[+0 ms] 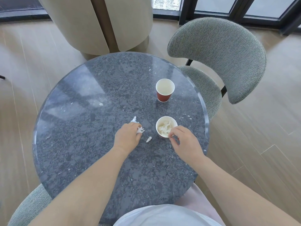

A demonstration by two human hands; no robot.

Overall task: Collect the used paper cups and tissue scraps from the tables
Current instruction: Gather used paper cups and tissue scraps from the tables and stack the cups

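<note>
I am watching a person at the near edge of a round, dark speckled stone table, with both bare arms stretched out over it. The left hand lies knuckles-up near the middle of the table. Its fingers are curled round a crumpled tissue that pokes out white past the fingertips. Just beyond that hand, toward the far edge, a second scrap lies on the stone; I cannot tell whether it touches the knuckles. A third scrap lies loose between the two hands, apart from both. A small white fleck sits well off toward the left edge.

The right hand is at the near cup, with thumb and forefinger pinched on the near side of its rim. This paper cup stands upright on the right half of the table. It is white inside with a sliver of red wall showing, and shreds of tissue lie in it. The far cup, red outside and white within, stands upright closer to the far edge, well apart from both hands, and looks empty.

A grey upholstered chair stands against the table's right edge. The back of another chair shows at the near left edge. A pale wood floor lies all around.
</note>
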